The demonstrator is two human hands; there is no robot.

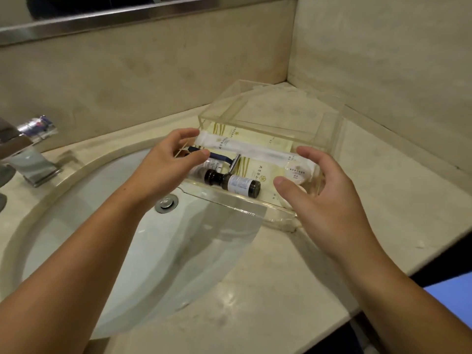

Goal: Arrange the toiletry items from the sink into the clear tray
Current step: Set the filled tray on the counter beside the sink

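A clear acrylic tray (329, 118) stands on the marble counter, its near corner overhanging the sink (107, 226). Inside lie a long white wrapped packet (245, 146), pale yellow sachets (255, 169), a blue-handled razor (224, 160), a small dark bottle (235, 183) on its side and a round white soap (298, 172). My left hand (166, 164) is at the tray's left end, thumb and fingers apart around the razor handle's end, holding nothing that I can see. My right hand (324, 198) hovers by the tray's right front wall, fingers spread and empty.
A chrome faucet (28, 154) stands at the left behind the basin. The drain plug (167, 203) sits in the basin just left of the tray's overhanging corner. Marble walls close the counter at the back and right. The counter edge drops off at the lower right.
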